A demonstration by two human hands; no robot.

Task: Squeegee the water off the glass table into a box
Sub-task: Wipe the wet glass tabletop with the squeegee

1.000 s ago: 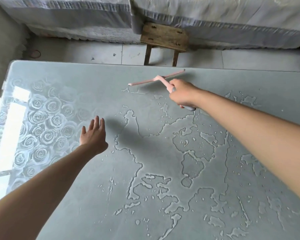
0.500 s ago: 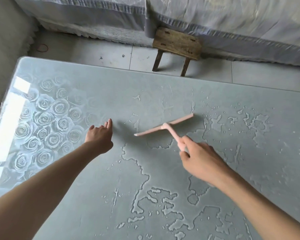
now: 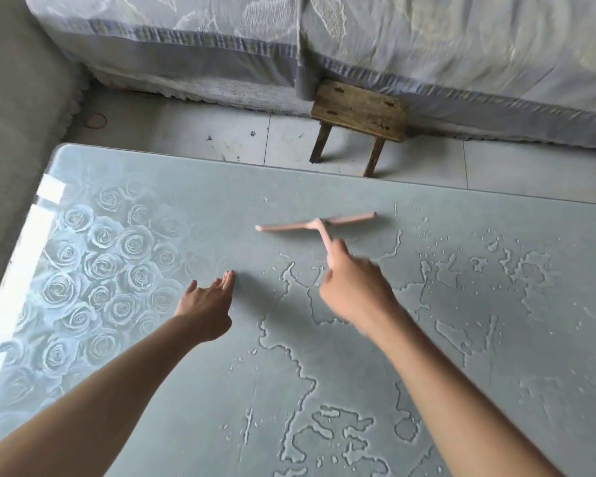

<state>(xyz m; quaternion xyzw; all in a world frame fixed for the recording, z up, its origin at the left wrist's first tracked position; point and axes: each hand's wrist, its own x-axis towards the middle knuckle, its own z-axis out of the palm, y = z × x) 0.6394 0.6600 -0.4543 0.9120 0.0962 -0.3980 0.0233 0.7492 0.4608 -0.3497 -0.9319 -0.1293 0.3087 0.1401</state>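
A pink squeegee [image 3: 315,224] lies with its blade across the glass table [image 3: 186,187], beyond the middle of the top. My right hand [image 3: 353,290] grips its handle from the near side. Pools and streaks of water [image 3: 324,432] spread over the glass in front of and to the right of the blade. My left hand [image 3: 205,304] rests flat on the glass to the left of the right hand, fingers straight and together. No box is in view.
A rose pattern [image 3: 93,266] shows through the table's left part. Beyond the far edge, a small wooden stool [image 3: 358,113] stands on the tiled floor against a cloth-covered bed [image 3: 427,46]. A grey upholstered surface [image 3: 14,132] lies at the left.
The squeegee was pulled from the far edge toward me, then shifted back out and to the right. The view tilted up, showing more floor. My left hand stayed flat on the glass.
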